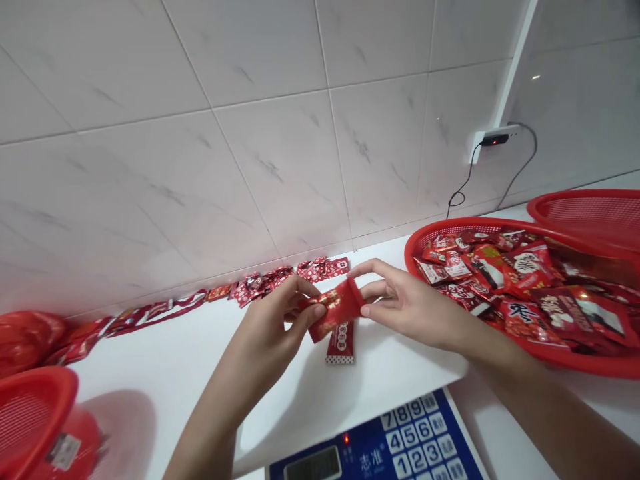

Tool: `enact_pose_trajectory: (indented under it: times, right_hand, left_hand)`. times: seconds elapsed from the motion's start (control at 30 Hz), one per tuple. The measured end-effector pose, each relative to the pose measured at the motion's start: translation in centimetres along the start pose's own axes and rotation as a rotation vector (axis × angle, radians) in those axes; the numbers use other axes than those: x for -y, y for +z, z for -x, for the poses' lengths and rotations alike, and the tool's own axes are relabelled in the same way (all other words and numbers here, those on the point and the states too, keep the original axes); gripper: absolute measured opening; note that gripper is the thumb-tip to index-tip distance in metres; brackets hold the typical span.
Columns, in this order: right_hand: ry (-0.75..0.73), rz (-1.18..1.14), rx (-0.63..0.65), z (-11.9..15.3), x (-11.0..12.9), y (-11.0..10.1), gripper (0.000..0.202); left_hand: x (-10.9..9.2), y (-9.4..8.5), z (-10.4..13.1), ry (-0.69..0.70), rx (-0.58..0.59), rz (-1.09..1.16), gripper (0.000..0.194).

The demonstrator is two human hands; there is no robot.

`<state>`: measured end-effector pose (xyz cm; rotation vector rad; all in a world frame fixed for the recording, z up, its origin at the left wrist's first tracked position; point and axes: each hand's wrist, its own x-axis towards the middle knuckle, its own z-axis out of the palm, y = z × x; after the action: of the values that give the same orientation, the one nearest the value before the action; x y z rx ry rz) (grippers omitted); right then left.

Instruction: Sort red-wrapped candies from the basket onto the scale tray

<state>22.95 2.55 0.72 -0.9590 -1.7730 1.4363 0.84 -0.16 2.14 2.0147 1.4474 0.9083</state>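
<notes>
Between my two hands is a red snack packet (pixel 336 309) with gold print, held above the white pan (pixel 400 373) of a digital scale. My left hand (pixel 280 320) pinches the packet's left end between thumb and fingers. At its right end, the fingers of my right hand (pixel 395 300) grip the crimped edge. Partly hidden below the held packet, a darker red packet (pixel 341 347) with a dotted white end lies on the pan.
A red basket (pixel 415 250) full of red snack packets stands at the right, another red basket (pixel 585 207) behind it. Packets (pixel 265 283) line the tiled wall. A red basket (pixel 65 393) sits at the lower left. The scale's blue keypad (pixel 375 447) faces me.
</notes>
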Motion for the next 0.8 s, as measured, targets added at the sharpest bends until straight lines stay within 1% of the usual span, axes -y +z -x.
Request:
enact_pose_trajectory:
  times: [0.07, 0.17, 0.3, 0.37, 0.4, 0.43, 0.5, 0.57, 0.6, 0.63, 0.67, 0.7, 0.73, 0.8]
  right_hand:
    - [-0.003, 0.095, -0.066, -0.4, -0.2, -0.6, 0.031]
    - [-0.022, 0.162, -0.128, -0.6, -0.2, -1.6, 0.029]
    - [-0.034, 0.172, -0.175, -0.2, 0.3, -2.7, 0.029]
    - [-0.041, 0.186, -0.188, 0.4, 0.6, -3.5, 0.029]
    - [-0.042, 0.228, -0.203, 0.7, 0.8, -4.1, 0.029]
    - [-0.039, 0.303, -0.239, 1.1, 0.9, -4.7, 0.028]
    - [0.012, 0.538, -0.393, 2.1, 1.0, -6.5, 0.027]
    - [0.137, 0.798, -0.573, 3.0, 0.9, -8.4, 0.030]
    - [0.215, 0.891, -0.617, 3.4, 0.9, -9.3, 0.035]
    - [0.296, 0.952, -0.613, 3.6, 0.8, -10.0, 0.042]
    - [0.368, 0.988, -0.568, 3.7, 0.7, -10.5, 0.050]
    - [0.417, 1.009, -0.502, 3.7, 0.6, -10.7, 0.058]
    - [0.446, 1.025, -0.440, 3.5, 0.5, -10.6, 0.063]
    - [0.454, 1.045, -0.359, 2.9, 0.3, -9.7, 0.065]
  left_hand:
    - [0.5, 0.1, -0.3, -0.082, -0.052, -0.103, 0.015]
    - [1.1, 0.4, -0.7, -0.160, -0.054, -0.214, 0.014]
    - [1.5, 0.6, -0.8, -0.147, -0.069, -0.315, 0.017]
    - [1.4, 0.4, -0.8, -0.135, -0.092, -0.324, 0.017]
    - [1.3, 0.2, -0.7, -0.128, -0.103, -0.326, 0.017]
    - [1.3, -0.1, -0.7, -0.123, -0.114, -0.336, 0.017]
    - [1.1, -0.7, -0.5, -0.119, -0.151, -0.402, 0.018]
    - [1.1, -1.1, -0.3, -0.136, -0.198, -0.542, 0.021]
    - [1.1, -1.2, -0.3, -0.155, -0.209, -0.627, 0.024]
    - [1.2, -1.1, -0.2, -0.173, -0.203, -0.705, 0.027]
    - [1.3, -0.9, -0.2, -0.181, -0.175, -0.762, 0.029]
    - [1.3, -0.5, -0.2, -0.173, -0.118, -0.790, 0.030]
    - [1.4, -0.1, -0.1, -0.144, -0.035, -0.786, 0.029]
    - [1.3, 0.7, 0.0, -0.048, 0.145, -0.721, 0.024]
